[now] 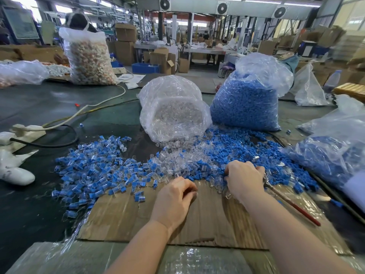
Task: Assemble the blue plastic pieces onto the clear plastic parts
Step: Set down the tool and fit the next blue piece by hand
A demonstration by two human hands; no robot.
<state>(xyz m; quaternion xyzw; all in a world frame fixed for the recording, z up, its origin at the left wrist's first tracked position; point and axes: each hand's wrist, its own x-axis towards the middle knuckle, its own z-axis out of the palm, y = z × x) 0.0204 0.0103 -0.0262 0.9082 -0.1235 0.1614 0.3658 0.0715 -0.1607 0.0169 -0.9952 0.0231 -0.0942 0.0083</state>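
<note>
**Both hands at the edge of the loose parts**

The left hand [174,196] rests on the cardboard sheet [138,220], its fingers curled inward with the fingertips close together; whether they pinch a small piece cannot be told, since the knuckles hide it. The right hand [244,179] lies knuckles-up with curled fingers dug into the near edge of the mixed heap, where loose blue plastic pieces [262,153] and clear plastic parts [177,161] overlap (what, if anything, it has hold of is hidden under the fingers).

To the left, a spread of assembled blue-and-clear pieces [94,171] covers the dark table [39,107] and spills onto the cardboard. Behind the heaps, an open bag of clear parts [173,109] lies tipped toward the person, and a full bag of blue pieces [246,101] stands just beside it on the right. Another bag holding blue pieces [335,155] sits at the far right. A red-handled tool [292,204] lies on the cardboard beside the right wrist. A white power strip [25,131] sits at the left edge.
</note>
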